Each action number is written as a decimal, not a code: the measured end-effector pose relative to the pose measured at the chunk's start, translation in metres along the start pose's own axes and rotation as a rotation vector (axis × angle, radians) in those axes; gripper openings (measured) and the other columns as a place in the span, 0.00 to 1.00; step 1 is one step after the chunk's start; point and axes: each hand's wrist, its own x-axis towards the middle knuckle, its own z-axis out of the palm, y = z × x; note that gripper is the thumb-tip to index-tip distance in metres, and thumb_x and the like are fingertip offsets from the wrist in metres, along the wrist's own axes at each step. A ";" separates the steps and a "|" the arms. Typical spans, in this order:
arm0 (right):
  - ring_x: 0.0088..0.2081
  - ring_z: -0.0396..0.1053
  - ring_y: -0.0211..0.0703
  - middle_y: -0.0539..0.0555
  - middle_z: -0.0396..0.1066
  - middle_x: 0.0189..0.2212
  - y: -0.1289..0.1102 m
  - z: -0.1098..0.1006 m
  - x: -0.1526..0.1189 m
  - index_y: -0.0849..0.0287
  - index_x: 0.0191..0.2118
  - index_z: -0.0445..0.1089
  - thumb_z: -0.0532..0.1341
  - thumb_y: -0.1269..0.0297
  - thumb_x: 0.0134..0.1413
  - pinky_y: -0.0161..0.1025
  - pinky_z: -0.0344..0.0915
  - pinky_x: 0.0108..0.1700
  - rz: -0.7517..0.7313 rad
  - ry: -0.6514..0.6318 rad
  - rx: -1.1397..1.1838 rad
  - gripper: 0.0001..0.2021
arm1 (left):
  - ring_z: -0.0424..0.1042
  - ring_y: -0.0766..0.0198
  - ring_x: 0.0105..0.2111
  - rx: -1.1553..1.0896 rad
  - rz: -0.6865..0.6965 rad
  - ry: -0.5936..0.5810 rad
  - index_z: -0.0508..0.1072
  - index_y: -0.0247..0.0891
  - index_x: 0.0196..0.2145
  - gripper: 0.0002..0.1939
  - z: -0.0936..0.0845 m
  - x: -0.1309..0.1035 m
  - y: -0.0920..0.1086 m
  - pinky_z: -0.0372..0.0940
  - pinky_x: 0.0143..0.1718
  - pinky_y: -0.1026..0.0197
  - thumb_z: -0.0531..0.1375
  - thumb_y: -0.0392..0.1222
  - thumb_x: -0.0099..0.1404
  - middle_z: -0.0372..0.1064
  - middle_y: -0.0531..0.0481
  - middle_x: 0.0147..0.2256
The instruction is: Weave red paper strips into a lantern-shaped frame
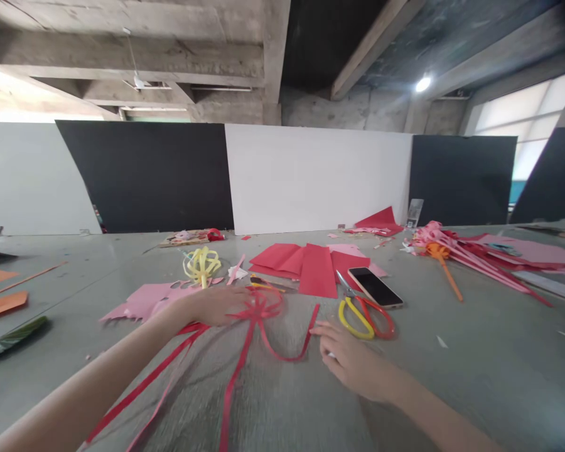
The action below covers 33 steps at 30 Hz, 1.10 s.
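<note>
Currently, the right hand (351,359) is pinching a red strip (294,359) with its fingers; the left hand (213,306), its pinch unclear, is touching red loops (258,307) well inside the surface's (428,389) far edge. Hard tugging could be dragging them apart. Possibly a clear holder (414,213), contents indistinct, is standing by that edge.

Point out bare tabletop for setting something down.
Roomiest: right of the right hand and scissors, below the orange stick, save small white scraps. Another: below the curved red strip, left of the right forearm. Crowded: around the left hand, amid red strips, pink paper and a yellow ball.
</note>
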 end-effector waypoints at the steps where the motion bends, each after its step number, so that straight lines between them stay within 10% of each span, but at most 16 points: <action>1: 0.53 0.54 0.43 0.54 0.64 0.46 -0.001 0.000 0.000 0.59 0.29 0.62 0.49 0.76 0.51 0.45 0.50 0.54 0.002 0.013 0.007 0.08 | 0.52 0.57 0.54 -0.020 -0.008 0.048 0.57 0.43 0.53 0.23 -0.005 0.002 0.014 0.48 0.52 0.57 0.51 0.40 0.58 0.54 0.48 0.55; 5: 0.45 0.62 0.42 0.54 0.65 0.42 -0.008 0.001 -0.001 0.59 0.30 0.61 0.49 0.77 0.50 0.41 0.58 0.46 0.016 0.037 0.026 0.08 | 0.63 0.54 0.45 -0.019 -0.108 0.137 0.63 0.41 0.47 0.20 0.003 0.016 0.084 0.58 0.44 0.56 0.52 0.49 0.57 0.60 0.45 0.49; 10: 0.42 0.63 0.41 0.54 0.65 0.39 -0.012 0.004 -0.003 0.59 0.36 0.61 0.48 0.77 0.51 0.40 0.59 0.45 0.030 0.047 0.040 0.10 | 0.66 0.52 0.37 0.093 -0.147 0.087 0.67 0.33 0.39 0.15 0.060 0.040 0.137 0.61 0.38 0.53 0.54 0.42 0.54 0.67 0.40 0.37; 14: 0.44 0.62 0.40 0.54 0.65 0.41 -0.008 -0.004 -0.007 0.59 0.34 0.61 0.48 0.76 0.52 0.39 0.59 0.45 0.051 0.042 0.085 0.09 | 0.67 0.55 0.35 0.173 -0.100 0.093 0.68 0.32 0.36 0.13 0.077 0.048 0.132 0.60 0.38 0.55 0.53 0.30 0.52 0.67 0.41 0.34; 25: 0.44 0.65 0.41 0.52 0.68 0.42 -0.020 -0.038 -0.015 0.57 0.27 0.65 0.55 0.74 0.48 0.41 0.60 0.45 0.114 -0.056 0.450 0.05 | 0.65 0.67 0.26 -0.120 0.237 -0.270 0.74 0.41 0.27 0.15 0.001 0.041 0.083 0.56 0.24 0.68 0.50 0.27 0.49 0.69 0.54 0.27; 33: 0.45 0.65 0.41 0.52 0.68 0.44 -0.035 -0.024 -0.020 0.56 0.29 0.68 0.57 0.73 0.46 0.40 0.59 0.45 0.050 -0.301 0.923 0.05 | 0.62 0.66 0.22 -0.063 0.248 -0.226 0.71 0.39 0.18 0.12 0.000 0.049 0.086 0.54 0.23 0.65 0.51 0.28 0.45 0.66 0.53 0.22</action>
